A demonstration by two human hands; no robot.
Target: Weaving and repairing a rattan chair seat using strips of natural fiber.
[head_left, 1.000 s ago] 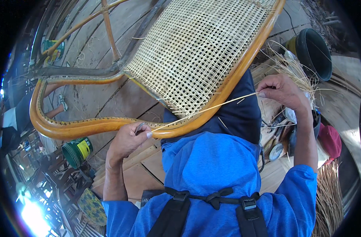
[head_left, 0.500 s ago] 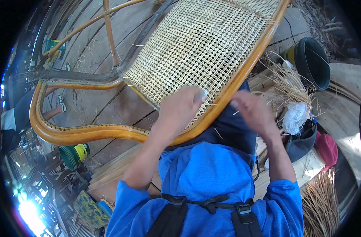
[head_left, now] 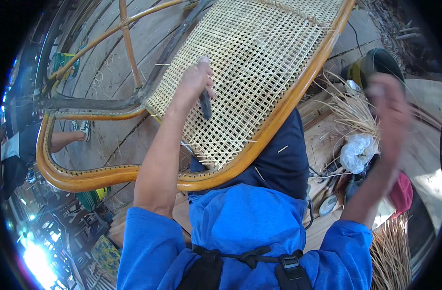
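Note:
A rattan chair frame with glossy orange-brown rails (head_left: pixel 274 130) lies across my lap, its panel of pale woven cane (head_left: pixel 259 53) facing up. Above the left part of this cane, my left hand (head_left: pixel 195 83) is closed round a short, dark, flat tool (head_left: pixel 205 105), whose kind I cannot make out. The tool points down toward my body. My right hand (head_left: pixel 392 108) is off to the right, away from the chair, near a bundle of loose cane strands (head_left: pixel 351 104). Motion smears its fingers, so whether it holds anything is unclear.
At the right are a dark bucket (head_left: pixel 383 63), a clear plastic bag (head_left: pixel 356 153), a maroon cap (head_left: pixel 401 192) and a brown strand bundle (head_left: pixel 392 249). A green bucket (head_left: pixel 89 199) stands left, below the chair's curved rail. Another person's leg (head_left: pixel 66 139) shows at far left.
My left hand has moved up and left over the cane, and the dark tool now shows in it. My right hand has swung right, away from the rail. The view has shifted slightly.

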